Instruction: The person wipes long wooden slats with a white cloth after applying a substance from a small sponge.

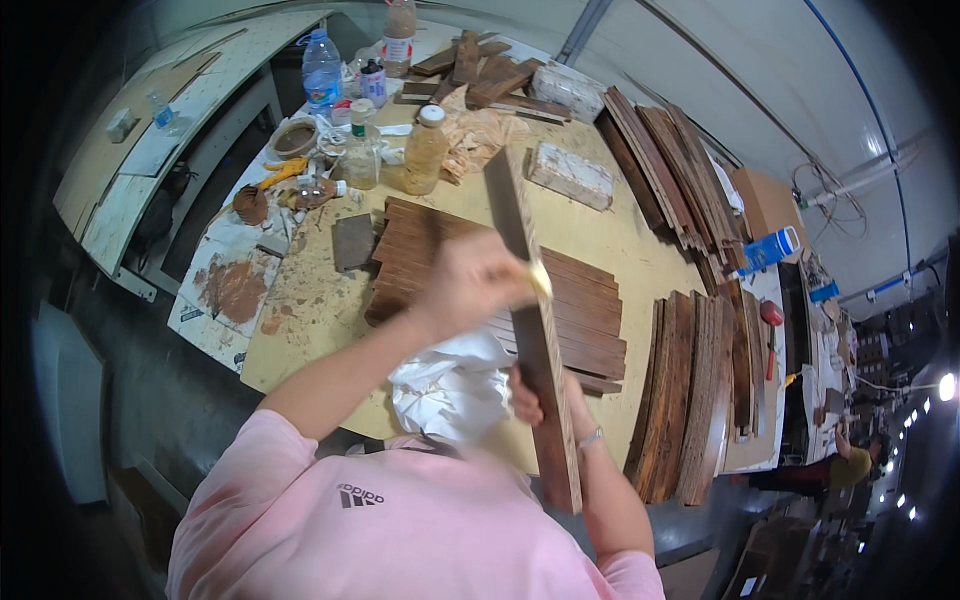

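A long dark-brown wooden plank stands tilted on edge in front of me, its narrow side facing right. Lower down, my right hand is wrapped round it. My left hand, slightly blurred, pinches a small pale-yellow piece against the plank's narrow edge; whether it is a cloth, sponge or sandpaper I cannot tell. Behind the plank, a row of brown wooden strips lies side by side on the table. Crumpled white paper or cloth lies below my left forearm.
Bottles, including a capped jar of yellowish liquid, crowd the table's far left near a round bowl. A wrapped block sits beyond the plank. Stacked planks line the right side, near a blue canister.
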The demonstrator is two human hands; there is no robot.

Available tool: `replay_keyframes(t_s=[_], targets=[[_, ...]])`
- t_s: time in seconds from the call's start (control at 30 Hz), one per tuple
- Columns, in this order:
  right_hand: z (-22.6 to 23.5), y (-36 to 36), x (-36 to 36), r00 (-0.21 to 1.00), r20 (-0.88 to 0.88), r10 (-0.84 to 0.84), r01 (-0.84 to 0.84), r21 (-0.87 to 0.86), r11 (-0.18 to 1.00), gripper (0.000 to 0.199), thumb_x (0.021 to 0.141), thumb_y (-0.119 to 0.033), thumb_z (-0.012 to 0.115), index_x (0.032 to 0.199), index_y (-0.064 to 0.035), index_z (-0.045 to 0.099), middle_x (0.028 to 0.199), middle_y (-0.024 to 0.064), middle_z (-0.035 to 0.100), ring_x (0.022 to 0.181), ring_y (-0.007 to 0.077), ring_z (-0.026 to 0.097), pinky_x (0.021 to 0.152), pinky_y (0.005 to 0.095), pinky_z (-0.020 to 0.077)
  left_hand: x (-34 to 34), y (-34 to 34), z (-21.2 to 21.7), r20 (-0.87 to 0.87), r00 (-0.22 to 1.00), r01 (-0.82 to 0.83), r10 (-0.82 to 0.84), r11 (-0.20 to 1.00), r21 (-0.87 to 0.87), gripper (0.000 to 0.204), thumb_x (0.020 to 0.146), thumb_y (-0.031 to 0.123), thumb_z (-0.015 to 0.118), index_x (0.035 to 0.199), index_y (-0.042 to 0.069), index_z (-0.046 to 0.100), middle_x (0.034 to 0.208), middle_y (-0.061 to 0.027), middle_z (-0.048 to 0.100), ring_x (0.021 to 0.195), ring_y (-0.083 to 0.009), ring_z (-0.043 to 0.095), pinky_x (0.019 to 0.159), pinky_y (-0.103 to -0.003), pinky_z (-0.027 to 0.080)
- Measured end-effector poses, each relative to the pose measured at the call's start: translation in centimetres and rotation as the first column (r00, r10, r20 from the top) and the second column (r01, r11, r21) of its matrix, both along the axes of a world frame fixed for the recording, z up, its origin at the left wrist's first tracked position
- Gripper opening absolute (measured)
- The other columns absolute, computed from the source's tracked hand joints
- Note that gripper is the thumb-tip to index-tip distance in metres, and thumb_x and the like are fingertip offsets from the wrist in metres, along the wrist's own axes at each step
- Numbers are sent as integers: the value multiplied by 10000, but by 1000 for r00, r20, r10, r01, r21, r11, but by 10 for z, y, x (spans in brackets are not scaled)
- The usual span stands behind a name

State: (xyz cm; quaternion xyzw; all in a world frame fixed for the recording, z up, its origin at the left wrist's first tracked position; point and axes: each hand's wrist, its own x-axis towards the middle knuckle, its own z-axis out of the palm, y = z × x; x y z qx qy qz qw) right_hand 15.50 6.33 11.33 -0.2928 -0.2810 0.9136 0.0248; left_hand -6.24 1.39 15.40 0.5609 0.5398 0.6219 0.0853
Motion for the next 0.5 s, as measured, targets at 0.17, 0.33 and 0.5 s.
replay_keyframes(t_s=[0.17,0.33,0.5], targets=[[12,62,-39,961,-261,-91,87,-27,996,217,957,-207,417,928,-39,550,624,10,426,478,111,370,420,246,315,106,-49,-29,-64,893,445,-446,895,-38,115,752,193,735,809,125,662,746,-46,495,628,-217,550,551,-354,436],[-6,101,-45,937,-302,-177,153,-101,983,286,961,-290,402,952,-37,537,611,5,395,474,115,357,417,262,299,89,-82,-36,-94,901,419,-423,906,-63,90,733,164,732,800,141,676,744,-43,506,636,-223,568,528,-349,452],[-42,99,-1,837,-540,-94,-44,-237,971,402,974,-365,391,1138,-25,528,666,15,401,536,139,385,478,276,322,-62,-127,-79,40,904,-397,425,872,-285,147,664,53,783,771,64,683,716,-77,554,676,-236,554,617,-329,445]])
